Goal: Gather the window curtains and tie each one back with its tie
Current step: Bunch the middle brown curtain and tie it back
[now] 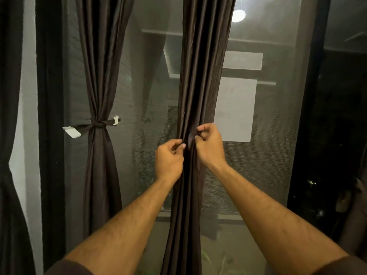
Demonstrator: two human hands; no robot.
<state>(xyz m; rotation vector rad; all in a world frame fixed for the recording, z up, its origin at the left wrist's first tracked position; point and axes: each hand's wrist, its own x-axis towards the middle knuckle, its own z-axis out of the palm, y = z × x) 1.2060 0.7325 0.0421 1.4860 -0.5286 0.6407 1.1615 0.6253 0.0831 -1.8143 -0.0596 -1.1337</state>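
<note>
Item: left hand (168, 158) and right hand (209, 144), both pinching folds of the gathered middle curtain (195, 76), one either side at mid-height; its tie is not discernible among the dark folds. Step, as judged: cinching. Handling note: keep pleats bunched tight, pull both ends level, knot snug. Beyond, to the left: second curtain (99, 62), already bound by knotted tie (97, 125). Behind: window mesh (278, 155)

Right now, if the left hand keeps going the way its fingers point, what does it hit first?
The left hand already pinches the gathered curtain; pointing right, it would likely meet the right hand next. Depth unclear.
</note>
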